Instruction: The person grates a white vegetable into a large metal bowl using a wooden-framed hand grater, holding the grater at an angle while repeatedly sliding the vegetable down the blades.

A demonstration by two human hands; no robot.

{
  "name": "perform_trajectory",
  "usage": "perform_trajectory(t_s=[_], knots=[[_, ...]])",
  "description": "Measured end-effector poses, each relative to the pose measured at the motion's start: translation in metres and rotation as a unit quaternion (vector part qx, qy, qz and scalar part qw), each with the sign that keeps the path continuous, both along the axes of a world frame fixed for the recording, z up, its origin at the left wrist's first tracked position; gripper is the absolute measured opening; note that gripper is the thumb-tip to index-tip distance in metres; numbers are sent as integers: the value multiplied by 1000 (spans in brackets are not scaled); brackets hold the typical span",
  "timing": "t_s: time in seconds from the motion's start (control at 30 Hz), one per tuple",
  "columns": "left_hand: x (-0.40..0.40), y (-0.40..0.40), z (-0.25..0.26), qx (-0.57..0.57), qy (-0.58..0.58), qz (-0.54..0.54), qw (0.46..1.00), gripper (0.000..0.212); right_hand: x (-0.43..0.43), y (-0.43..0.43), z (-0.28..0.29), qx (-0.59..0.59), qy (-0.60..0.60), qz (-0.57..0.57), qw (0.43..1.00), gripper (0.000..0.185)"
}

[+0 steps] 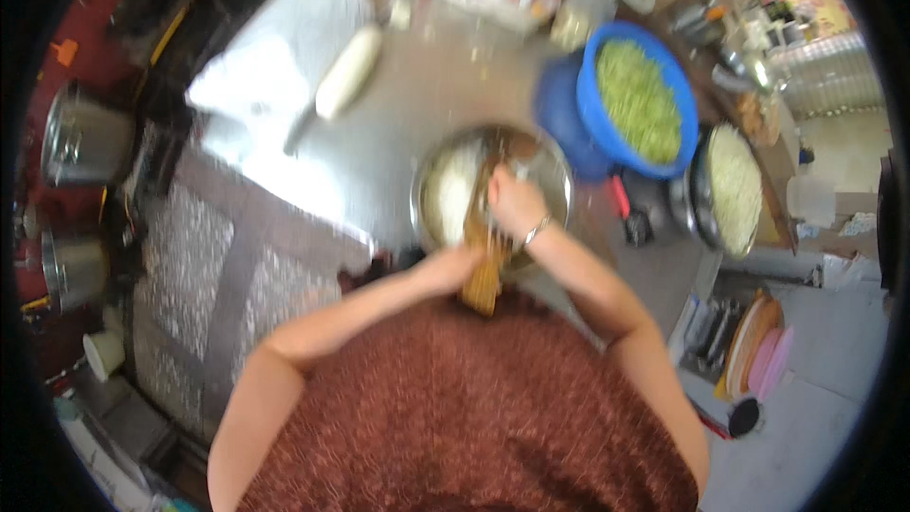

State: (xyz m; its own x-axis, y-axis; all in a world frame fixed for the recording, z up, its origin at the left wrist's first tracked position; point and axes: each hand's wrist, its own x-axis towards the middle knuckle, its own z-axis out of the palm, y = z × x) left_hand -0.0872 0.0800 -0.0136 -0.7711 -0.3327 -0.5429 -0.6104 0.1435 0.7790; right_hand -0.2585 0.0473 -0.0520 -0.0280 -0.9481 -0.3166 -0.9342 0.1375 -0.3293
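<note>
A round metal bowl (561,171) sits on the steel table before me, with pale white shreds (453,192) in its left part. A brown wooden board, probably a grater (482,277), slants over the bowl towards my body. My left hand (458,267) grips its near end. Over the board's upper part is my right hand (513,200), a bracelet on its wrist; its fingers are curled round something mostly hidden, which I cannot make out. Beyond, a peeled white radish-like vegetable (348,71) lies on a white plastic bag (263,57).
A blue basin (589,99) of green shreds stands at the right, beside a metal bowl heaped with white shreds (736,188). A red-handled tool (620,197) lies nearby. A knife-like blade (302,129) lies beside the vegetable. Steel pots (89,139) stand far left.
</note>
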Motion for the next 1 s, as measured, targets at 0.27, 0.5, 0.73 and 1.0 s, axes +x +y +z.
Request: perform_trajectory(t_s=[0.27,0.5,0.73,1.0], knots=[[3,-6,-17,53,-25,77,995,36,-8,-19,-15,-76,-85,36,993,29],[3,3,-53,429,111,284,850,35,-10,-1,-2,3,-26,39,999,28],[-11,0,-26,368,51,296,880,34,-22,-5,-15,25,-32,-5,999,29],[3,17,-50,396,137,341,842,34,-12,-25,-50,-35,104,184,977,25]])
